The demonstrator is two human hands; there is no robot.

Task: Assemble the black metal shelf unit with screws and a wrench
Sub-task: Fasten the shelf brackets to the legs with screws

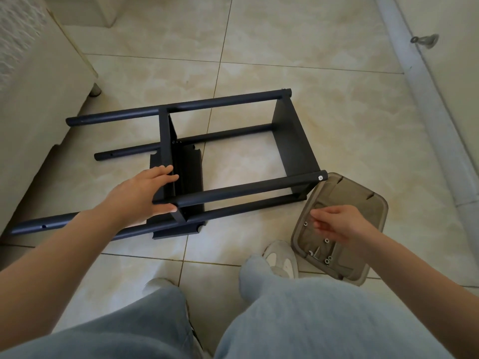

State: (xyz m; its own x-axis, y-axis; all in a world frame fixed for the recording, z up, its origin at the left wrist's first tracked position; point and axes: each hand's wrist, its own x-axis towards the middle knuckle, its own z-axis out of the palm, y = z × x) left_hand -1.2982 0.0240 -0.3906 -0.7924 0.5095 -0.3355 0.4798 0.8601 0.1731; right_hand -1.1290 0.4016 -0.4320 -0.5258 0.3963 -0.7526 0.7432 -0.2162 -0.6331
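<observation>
- Legs in pale blue jeans [285,320] filled the bottom of the view, with a grey-white shoe [281,257] planted on the tiled floor [259,35].
- Left hand [145,193] reached to the black shelf unit [233,189]. Its fingers were spread fairly straight against the edge of the middle panel [166,136], and its thumb lay just under the end of the near upper tube.
- Right hand [339,224] hovered over a brownish tray [363,193]. Its fingers were loosely bent and blurred, so I could not tell whether they pinched anything.
- Small silver nuts or screws [326,240] lay scattered in the tray, which sat on the floor just beside the shoe and touching the unit's right end.
- The shelf unit lay on its side in the middle of the floor, four tubes running left to right and joined by the middle panel and an end panel [293,141].
- A silver screw head [320,178] showed at the near tube's right end.
- A loose black panel [193,164] lay flat beneath the frame.
</observation>
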